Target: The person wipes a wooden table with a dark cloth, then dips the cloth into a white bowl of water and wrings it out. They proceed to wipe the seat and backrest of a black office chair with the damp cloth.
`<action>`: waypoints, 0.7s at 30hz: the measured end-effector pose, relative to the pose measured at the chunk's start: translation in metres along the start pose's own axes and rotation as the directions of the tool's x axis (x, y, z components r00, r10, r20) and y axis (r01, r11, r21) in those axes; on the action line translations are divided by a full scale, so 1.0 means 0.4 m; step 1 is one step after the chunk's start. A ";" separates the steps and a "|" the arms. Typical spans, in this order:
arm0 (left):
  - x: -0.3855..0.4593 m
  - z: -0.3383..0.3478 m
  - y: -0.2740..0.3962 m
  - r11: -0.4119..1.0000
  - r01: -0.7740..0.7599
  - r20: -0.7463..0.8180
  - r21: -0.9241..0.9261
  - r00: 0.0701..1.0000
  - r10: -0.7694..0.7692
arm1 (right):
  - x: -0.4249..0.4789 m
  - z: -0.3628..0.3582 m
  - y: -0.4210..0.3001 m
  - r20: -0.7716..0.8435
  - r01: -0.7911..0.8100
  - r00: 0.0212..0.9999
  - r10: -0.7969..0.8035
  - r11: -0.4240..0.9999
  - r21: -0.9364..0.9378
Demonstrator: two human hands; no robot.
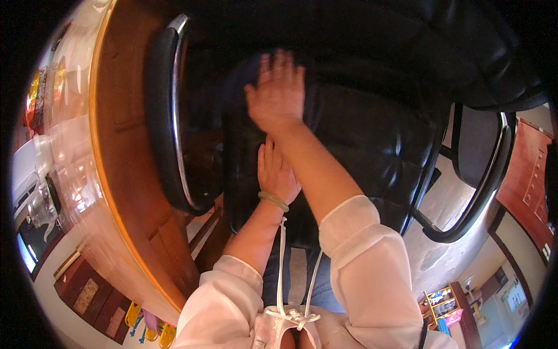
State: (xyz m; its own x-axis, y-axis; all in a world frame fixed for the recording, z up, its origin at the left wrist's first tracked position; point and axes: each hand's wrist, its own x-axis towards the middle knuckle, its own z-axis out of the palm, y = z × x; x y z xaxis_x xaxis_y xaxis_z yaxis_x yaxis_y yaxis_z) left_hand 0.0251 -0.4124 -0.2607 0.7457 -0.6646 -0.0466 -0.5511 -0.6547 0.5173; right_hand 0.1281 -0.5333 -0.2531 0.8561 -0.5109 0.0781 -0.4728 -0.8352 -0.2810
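Observation:
A black leather armchair [370, 144] with padded seat stands before me. My right hand [277, 94] reaches forward over it, palm down with fingers spread, slightly blurred. Beneath that hand is a dark bluish patch, perhaps cloth; its edges are too dim to tell. My left hand [279, 172] is nearer to me, its fingers pointing forward and partly hidden by my right wrist and forearm. It grips nothing that I can see. A pale green bangle [273, 201] circles my left wrist.
The chair's left armrest [168, 118] stands beside a wooden desk [126, 131] with a shiny top, bearing a clear glass jug [42, 205]. Its right armrest [486, 209] is over the pale floor [449, 192]. A wooden shelf [442, 303] with small items is at the lower right.

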 end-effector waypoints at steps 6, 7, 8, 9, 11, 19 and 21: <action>-0.010 0.031 -0.030 0.988 -0.098 -0.029 0.124 0.994 0.102 | 0.008 0.000 0.005 0.053 0.244 0.966 -0.252 0.962 0.119; -0.005 0.021 -0.025 0.988 -0.106 -0.046 0.109 0.993 0.111 | 0.011 -0.014 0.030 0.119 0.243 0.960 -0.253 0.966 0.088; -0.001 0.014 -0.021 0.989 -0.115 -0.062 0.094 0.991 0.121 | 0.013 -0.033 0.063 0.185 0.242 0.951 -0.249 0.969 0.057; -0.001 0.009 -0.021 0.990 -0.107 -0.044 0.089 0.993 0.111 | 0.013 -0.052 0.094 0.249 0.247 0.937 -0.246 0.969 0.029; -0.002 0.006 -0.023 0.994 -0.090 -0.009 0.066 0.996 0.091 | -0.001 -0.082 0.178 0.236 0.189 0.956 -0.174 0.981 -0.040; 0.013 0.006 0.005 0.990 -0.078 0.017 0.115 0.997 0.077 | -0.231 -0.156 0.426 -0.051 -0.095 0.995 0.085 0.961 -0.259; 0.013 0.004 0.006 0.992 -0.070 0.015 0.109 0.998 0.069 | -0.313 -0.163 0.379 -0.075 -0.144 0.989 0.130 0.959 -0.243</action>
State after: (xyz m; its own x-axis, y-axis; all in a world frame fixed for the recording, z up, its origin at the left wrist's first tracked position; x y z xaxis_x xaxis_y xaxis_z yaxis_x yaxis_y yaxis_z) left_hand 0.0270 -0.4179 -0.2609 0.7004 -0.7134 -0.0236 -0.6395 -0.6419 0.4232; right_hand -0.0645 -0.6091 -0.2430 0.7694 -0.6288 0.1123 -0.6278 -0.7768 -0.0484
